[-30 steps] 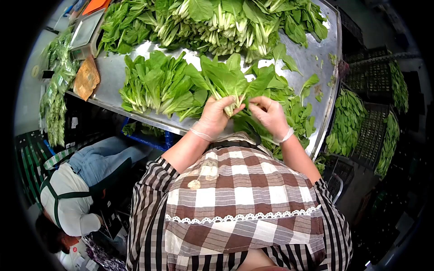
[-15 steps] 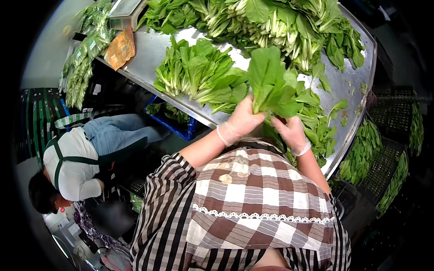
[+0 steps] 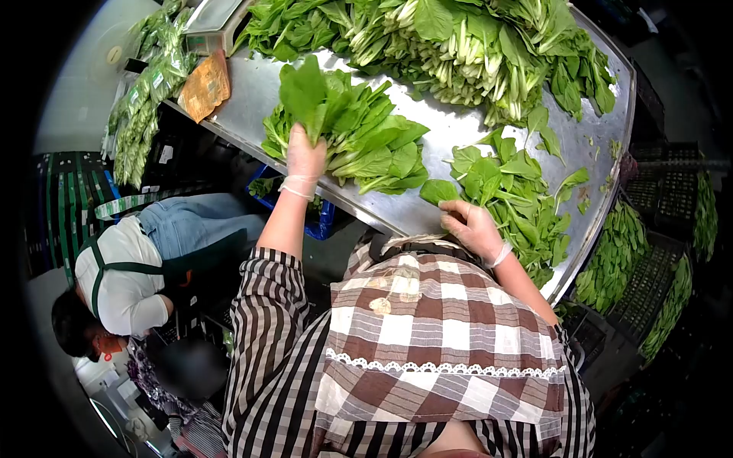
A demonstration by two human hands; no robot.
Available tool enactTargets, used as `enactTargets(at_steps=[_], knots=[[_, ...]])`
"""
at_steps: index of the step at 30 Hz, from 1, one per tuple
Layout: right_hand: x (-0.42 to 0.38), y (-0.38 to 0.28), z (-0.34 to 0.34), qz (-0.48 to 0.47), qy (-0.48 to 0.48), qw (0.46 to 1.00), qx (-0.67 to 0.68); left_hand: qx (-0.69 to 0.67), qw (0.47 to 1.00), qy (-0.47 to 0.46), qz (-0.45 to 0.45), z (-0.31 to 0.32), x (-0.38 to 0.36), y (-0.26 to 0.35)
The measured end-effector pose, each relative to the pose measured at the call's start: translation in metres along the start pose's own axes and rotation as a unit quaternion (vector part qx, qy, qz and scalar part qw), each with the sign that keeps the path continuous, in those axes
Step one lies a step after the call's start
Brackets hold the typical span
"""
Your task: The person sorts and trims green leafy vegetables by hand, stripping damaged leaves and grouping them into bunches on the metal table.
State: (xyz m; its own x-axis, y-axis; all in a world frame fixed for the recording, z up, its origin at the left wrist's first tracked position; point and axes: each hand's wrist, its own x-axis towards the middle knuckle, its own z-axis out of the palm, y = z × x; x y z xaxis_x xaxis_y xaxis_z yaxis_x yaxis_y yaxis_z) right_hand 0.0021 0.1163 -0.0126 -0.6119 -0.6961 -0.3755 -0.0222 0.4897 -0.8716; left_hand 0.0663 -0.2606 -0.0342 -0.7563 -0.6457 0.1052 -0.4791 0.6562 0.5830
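Note:
My left hand [image 3: 307,156], in a clear glove, grips a small bunch of leafy greens [image 3: 304,95] by its stems. It holds the bunch upright at the left end of a row of laid-out greens [image 3: 382,149] near the table's front edge. Bent fingers, loosely apart, show on my gloved right hand [image 3: 469,229]. Its fingertips are right beside a single leaf [image 3: 438,191] at the edge of a loose heap of greens [image 3: 523,202], and I see nothing held in them.
A large stack of greens [image 3: 473,69] covers the back of the metal table [image 3: 252,95]. An orange packet [image 3: 205,85] and a scale [image 3: 214,23] sit at its left corner, near bagged greens [image 3: 156,84]. Another person [image 3: 126,275] bends at the left; crates [image 3: 649,282] stand right.
My left hand has carried the bunch leftward from in front of me to the row of greens. My right hand has separated from it and shifted slightly left, beside the loose heap.

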Motion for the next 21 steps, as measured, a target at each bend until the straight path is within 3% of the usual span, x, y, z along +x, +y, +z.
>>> enactTargets(at_steps=[3, 5, 7, 13, 21], knots=[[0.001, -0.005, 0.001, 0.007, -0.006, 1.0, -0.023, 0.163, 0.982, -0.056, 0.076, 0.01, -0.004, 0.0], [0.004, 0.004, 0.005, -0.002, 0.006, 0.999, -0.033, 0.314, 0.937, -0.143, 0.062, 0.017, -0.01, 0.019], [0.004, 0.004, 0.006, -0.005, 0.004, 0.999, -0.042, 0.328, 0.932, -0.116, 0.099, 0.023, -0.016, 0.029], [0.004, -0.001, 0.004, 0.02, -0.024, 0.997, -0.075, 0.283, 0.935, -0.214, 0.022, -0.012, -0.013, 0.068], [0.005, -0.002, 0.003, 0.021, -0.022, 0.997, -0.067, 0.253, 0.962, -0.076, 0.073, -0.03, -0.026, 0.073]])
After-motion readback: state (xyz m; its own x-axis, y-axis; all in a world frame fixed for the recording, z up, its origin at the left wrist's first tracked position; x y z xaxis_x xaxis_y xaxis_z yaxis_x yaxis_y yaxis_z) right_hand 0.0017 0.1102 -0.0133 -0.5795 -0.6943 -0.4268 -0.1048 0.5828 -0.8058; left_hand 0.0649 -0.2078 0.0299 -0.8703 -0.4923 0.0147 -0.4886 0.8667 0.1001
